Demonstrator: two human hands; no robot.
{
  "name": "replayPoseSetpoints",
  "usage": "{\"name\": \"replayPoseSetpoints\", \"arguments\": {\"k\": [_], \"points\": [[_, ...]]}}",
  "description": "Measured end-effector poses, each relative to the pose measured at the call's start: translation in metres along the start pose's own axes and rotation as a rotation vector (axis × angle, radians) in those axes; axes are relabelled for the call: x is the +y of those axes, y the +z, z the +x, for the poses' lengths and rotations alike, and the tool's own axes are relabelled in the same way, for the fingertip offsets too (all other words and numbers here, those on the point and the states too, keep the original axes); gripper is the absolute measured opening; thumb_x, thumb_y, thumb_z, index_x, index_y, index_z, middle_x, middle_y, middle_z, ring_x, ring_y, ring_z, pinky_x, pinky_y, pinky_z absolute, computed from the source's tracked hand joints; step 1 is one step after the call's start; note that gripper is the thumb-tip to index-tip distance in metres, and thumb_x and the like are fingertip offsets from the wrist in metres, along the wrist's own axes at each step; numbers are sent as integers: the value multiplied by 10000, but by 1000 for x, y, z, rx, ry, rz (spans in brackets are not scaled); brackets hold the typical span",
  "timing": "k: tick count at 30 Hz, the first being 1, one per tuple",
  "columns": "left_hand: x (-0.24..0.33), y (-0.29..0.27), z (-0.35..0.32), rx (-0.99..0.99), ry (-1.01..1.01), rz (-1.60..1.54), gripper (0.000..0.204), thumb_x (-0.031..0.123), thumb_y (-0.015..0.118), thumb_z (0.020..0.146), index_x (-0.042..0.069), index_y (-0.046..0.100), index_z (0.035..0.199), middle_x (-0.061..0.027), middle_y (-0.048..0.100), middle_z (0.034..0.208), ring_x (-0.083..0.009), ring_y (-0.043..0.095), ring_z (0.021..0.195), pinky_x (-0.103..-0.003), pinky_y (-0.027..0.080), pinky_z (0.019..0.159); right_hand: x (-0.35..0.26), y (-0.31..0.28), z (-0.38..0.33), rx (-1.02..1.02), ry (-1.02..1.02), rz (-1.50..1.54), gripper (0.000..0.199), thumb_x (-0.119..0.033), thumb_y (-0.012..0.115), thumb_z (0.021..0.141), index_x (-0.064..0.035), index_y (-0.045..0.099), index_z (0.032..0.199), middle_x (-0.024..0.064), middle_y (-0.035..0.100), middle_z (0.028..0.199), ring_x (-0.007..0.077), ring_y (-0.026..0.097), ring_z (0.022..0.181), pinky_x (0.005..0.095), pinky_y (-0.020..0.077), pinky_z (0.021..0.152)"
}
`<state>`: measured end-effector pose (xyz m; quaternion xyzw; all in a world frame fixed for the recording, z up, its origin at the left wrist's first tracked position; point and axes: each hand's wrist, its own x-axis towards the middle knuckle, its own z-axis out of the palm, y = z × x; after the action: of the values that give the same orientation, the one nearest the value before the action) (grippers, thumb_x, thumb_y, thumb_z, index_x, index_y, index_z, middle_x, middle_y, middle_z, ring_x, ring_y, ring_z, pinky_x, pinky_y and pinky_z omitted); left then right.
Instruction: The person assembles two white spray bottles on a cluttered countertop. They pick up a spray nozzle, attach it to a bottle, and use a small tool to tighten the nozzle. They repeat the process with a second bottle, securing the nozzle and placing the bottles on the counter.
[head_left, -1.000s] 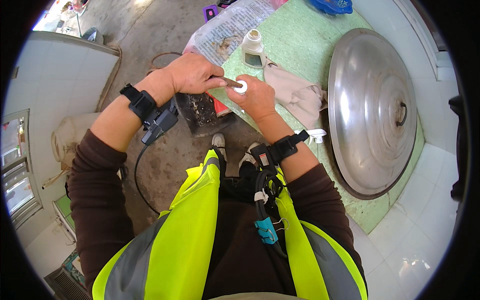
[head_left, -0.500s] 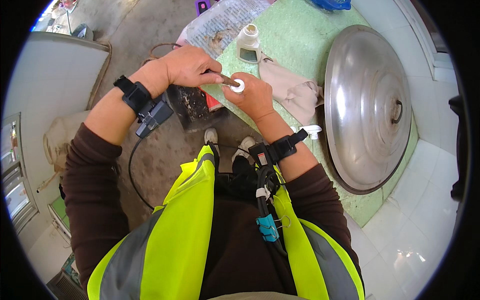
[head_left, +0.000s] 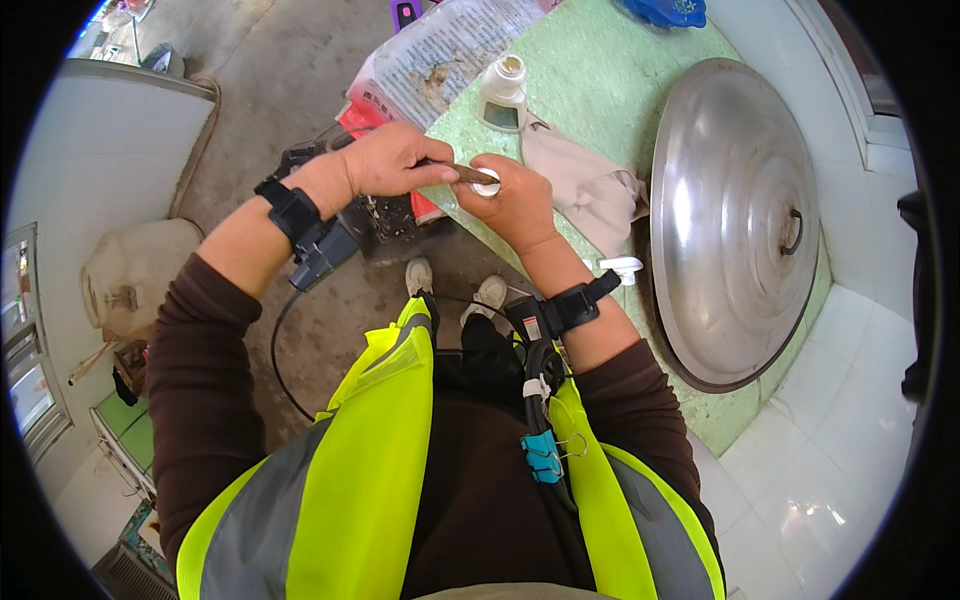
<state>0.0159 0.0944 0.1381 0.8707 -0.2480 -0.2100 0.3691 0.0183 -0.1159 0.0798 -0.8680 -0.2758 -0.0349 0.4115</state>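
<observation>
My left hand (head_left: 393,160) is closed around a dark brown, tapered tool (head_left: 470,175), whose exact kind I cannot make out. Its narrow end lies across the open end of a small white round part (head_left: 486,189). That part sits in the grip of my right hand (head_left: 517,206), whose fingers mostly hide it. Both hands are over the edge of the green worktop (head_left: 560,60). Just beyond them stands a white bottle-shaped device (head_left: 502,95) with a grey window and an open neck. A beige cloth (head_left: 575,180) lies beside it.
A big round metal lid (head_left: 735,220) covers the worktop's right part. Near my right wrist is a small white fitting (head_left: 622,268). A blue dish (head_left: 665,10) sits at the far edge. A printed sack (head_left: 440,65) is beside the worktop, and a white plastic container (head_left: 140,275) is at left.
Both hands have shifted slightly right and nearer to me, still gripping the tool and the white part. The tool's tip now reaches farther across the white part's opening.
</observation>
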Motion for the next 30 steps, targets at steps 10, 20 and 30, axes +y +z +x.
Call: {"name": "replayPoseSetpoints", "arguments": {"k": [10, 20, 30], "points": [[39, -28, -11, 74, -54, 547, 275, 379, 550, 870, 123, 640, 828, -141, 594, 610, -347, 597, 614, -446, 463, 566, -5, 0, 4, -64, 41, -20, 285, -369, 712, 682, -123, 646, 810, 72, 663, 787, 278, 640, 682, 378, 504, 559], [41, -21, -15, 109, -60, 492, 271, 380, 559, 859, 119, 618, 814, -123, 576, 628, -356, 571, 646, -453, 446, 583, -2, 1, 4, -12, 5, -35, 289, -326, 749, 676, -109, 665, 849, 85, 663, 780, 286, 639, 675, 361, 507, 561], [49, -28, -13, 123, -35, 663, 255, 366, 584, 833, 128, 653, 773, -120, 610, 635, -332, 611, 659, -432, 473, 595, -6, 0, 5, -79, 31, -26, 267, -344, 713, 706, -120, 656, 841, 75, 654, 775, 292, 628, 693, 380, 496, 574]]}}
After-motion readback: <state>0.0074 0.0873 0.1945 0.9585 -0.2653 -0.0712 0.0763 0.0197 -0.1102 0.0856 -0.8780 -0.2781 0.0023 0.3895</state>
